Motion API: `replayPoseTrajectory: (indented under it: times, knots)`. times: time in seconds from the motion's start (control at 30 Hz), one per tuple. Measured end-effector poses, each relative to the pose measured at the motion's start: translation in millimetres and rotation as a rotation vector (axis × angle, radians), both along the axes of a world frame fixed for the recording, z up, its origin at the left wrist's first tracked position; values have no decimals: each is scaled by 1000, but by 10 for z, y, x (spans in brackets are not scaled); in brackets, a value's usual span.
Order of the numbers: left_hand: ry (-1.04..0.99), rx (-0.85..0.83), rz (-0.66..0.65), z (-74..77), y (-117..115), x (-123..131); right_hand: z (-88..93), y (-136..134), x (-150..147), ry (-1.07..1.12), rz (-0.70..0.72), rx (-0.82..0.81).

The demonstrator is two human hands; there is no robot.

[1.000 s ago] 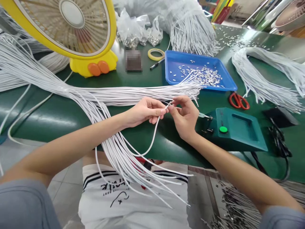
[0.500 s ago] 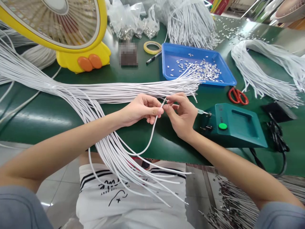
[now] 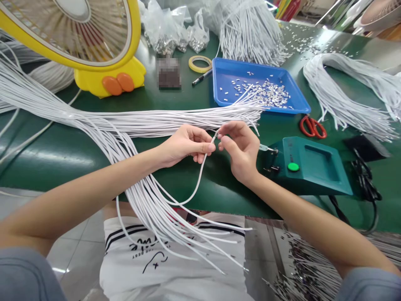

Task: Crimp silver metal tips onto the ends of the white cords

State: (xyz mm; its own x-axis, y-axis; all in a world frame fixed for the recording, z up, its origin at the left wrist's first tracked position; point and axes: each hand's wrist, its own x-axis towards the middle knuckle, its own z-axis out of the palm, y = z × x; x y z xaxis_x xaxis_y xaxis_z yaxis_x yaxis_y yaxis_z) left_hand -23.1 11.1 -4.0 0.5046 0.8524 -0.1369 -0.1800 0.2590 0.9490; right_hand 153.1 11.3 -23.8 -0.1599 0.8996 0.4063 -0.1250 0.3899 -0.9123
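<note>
My left hand (image 3: 191, 144) is closed in a pinch around a white cable (image 3: 200, 175), just below its tip. That cable curves down from my fingers and joins a loose bunch of white cables (image 3: 147, 196) hanging over the table edge. Curled fingers of my right hand (image 3: 239, 150) close on the cable's tip; the fingertips partly hide the fine end there. Behind both hands lies a thick bundle of white cables (image 3: 156, 121), its cut ends reaching the blue tray (image 3: 225, 71), which holds many small metal pieces (image 3: 272, 94).
To the right stand a green machine (image 3: 316, 163) with a green button and red-handled scissors (image 3: 313, 126). A yellow fan (image 3: 131, 71) stands left. Tape (image 3: 200, 63), a pen (image 3: 201, 78), plastic bags (image 3: 169, 29) and another cable bundle (image 3: 335, 92) lie farther back.
My right thumb has moved off the cable end and bent, and the right hand has turned slightly. My left hand keeps its pinch in almost the same place.
</note>
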Motion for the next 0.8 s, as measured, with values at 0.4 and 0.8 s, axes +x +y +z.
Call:
replayPoseTrajectory:
  times: [0.4, 0.8]
  knots:
    - [106, 90, 51, -33, -11, 34, 91, 0, -31, 49, 39, -232]
    - [84, 105, 111, -3, -41, 61, 90, 22, -34, 17, 52, -302]
